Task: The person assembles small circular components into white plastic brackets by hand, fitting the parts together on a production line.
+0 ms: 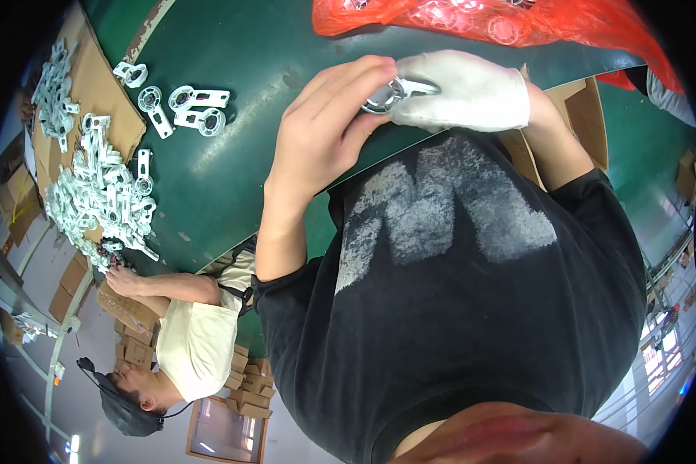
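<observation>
Between my two hands is a light-grey part with a round, dark-centred ring and a narrow arm. My bare left hand closes its fingers and thumb round the ring end. A white glove covers my right hand, which grips the arm end. Fingers hide much of the part. Several like parts lie loose on the green table, left of my left hand. A large heap of them is piled farther left.
Brown cardboard lies under the heaps at the left. A red plastic bag holding round parts lies beyond my hands. An open carton is by my right forearm. A co-worker in a cream shirt handles parts at the left.
</observation>
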The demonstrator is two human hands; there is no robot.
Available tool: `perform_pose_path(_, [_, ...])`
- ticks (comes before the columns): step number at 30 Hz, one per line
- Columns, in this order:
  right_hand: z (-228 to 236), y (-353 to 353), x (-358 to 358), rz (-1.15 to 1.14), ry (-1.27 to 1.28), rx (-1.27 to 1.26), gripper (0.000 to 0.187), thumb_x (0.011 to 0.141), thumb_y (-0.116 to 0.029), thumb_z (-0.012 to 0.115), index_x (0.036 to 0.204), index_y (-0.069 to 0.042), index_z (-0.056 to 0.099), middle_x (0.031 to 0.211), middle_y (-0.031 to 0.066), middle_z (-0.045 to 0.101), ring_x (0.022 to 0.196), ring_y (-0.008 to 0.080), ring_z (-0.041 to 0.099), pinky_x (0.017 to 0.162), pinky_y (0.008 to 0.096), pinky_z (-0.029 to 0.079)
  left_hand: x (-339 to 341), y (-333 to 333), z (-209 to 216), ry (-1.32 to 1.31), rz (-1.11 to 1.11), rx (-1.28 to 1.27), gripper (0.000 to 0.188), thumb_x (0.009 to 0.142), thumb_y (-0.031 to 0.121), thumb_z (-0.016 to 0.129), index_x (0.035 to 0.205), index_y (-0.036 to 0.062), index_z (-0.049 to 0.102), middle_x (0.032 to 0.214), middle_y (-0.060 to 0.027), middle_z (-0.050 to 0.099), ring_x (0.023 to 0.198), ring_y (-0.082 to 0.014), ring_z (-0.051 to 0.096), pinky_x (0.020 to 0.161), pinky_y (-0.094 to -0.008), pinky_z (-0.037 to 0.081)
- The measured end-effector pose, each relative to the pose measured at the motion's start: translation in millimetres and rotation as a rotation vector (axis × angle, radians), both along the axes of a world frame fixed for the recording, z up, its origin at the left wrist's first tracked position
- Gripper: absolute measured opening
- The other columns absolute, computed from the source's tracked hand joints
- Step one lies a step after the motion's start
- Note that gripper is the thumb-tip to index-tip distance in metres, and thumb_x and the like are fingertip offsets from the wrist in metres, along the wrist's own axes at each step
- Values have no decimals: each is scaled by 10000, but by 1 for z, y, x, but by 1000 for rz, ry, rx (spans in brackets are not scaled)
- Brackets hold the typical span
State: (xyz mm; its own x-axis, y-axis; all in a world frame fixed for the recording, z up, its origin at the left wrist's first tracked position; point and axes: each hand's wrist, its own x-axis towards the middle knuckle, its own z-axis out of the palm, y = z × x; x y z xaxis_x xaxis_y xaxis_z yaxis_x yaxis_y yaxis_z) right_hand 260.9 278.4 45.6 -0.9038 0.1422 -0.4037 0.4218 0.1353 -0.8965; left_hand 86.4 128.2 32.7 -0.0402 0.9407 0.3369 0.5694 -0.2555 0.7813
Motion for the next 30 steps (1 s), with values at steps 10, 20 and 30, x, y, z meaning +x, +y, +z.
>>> perform_pose_path(10, [-7, -12, -10, -134, 10, 186, 469, 946, -494, 621, 1093, -63, 733, 870, 151, 717, 794, 289, 700, 747, 389, 530, 10, 0, -21, -54, 43, 151, 692, 680, -66, 808, 1332, 20, 594, 1216, -110, 717, 1125, -322, 670, 926, -389, 561])
perform_pose_path(20, [-29, -21, -5, -23, 245, 397, 336, 946, -469, 609, 1193, -256, 690, 845, 98, 715, 811, 339, 704, 710, 452, 553, 21, 2, -23, -626, 58, -28, 350, 891, 197, 773, 1162, -15, 707, 1219, -180, 707, 1128, -286, 686, 972, -375, 535])
perform_pose_path(30, [2, -19, -20, 92, -99, 398, 426, 959, -503, 566, 1142, -134, 678, 855, 120, 725, 863, 338, 714, 722, 488, 540, -46, -1, 4, -402, 84, -385, 202, 901, 166, 770, 1090, 95, 783, 910, 7, 590, 871, -104, 594, 752, -266, 501])
